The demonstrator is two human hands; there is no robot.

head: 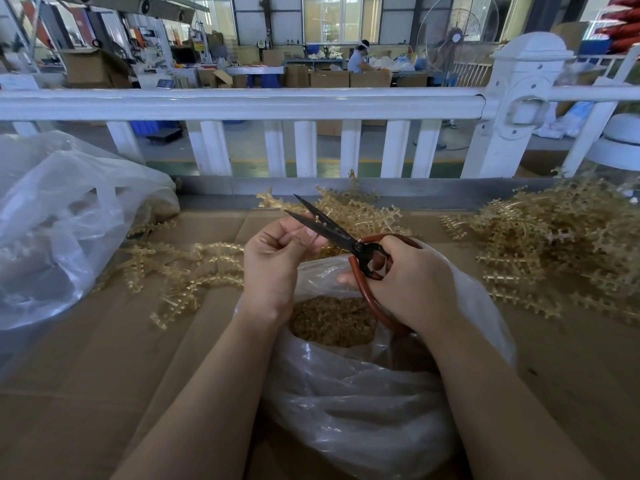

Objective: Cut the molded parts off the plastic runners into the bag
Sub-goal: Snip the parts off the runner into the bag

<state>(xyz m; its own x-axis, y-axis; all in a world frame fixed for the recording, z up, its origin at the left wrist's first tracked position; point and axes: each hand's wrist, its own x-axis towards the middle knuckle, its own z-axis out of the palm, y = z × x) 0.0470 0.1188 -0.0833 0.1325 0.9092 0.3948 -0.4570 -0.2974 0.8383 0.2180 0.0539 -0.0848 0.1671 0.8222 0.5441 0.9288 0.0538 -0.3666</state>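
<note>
My right hand (412, 282) grips the red handles of black-bladed scissors (332, 226), whose blades stand apart and point up and left. My left hand (277, 254) pinches a small piece of amber plastic runner (317, 219) right at the blades. Both hands hover over the mouth of a clear plastic bag (363, 403) that holds a heap of small amber cut parts (332, 320).
Amber runners lie in piles on the cardboard-covered table (86, 393): a big pile at right (561, 244), some behind the hands (360, 209), some at left (183, 271). A second clear bag (59, 223) sits at far left. A white railing (242, 102) borders the table's far edge.
</note>
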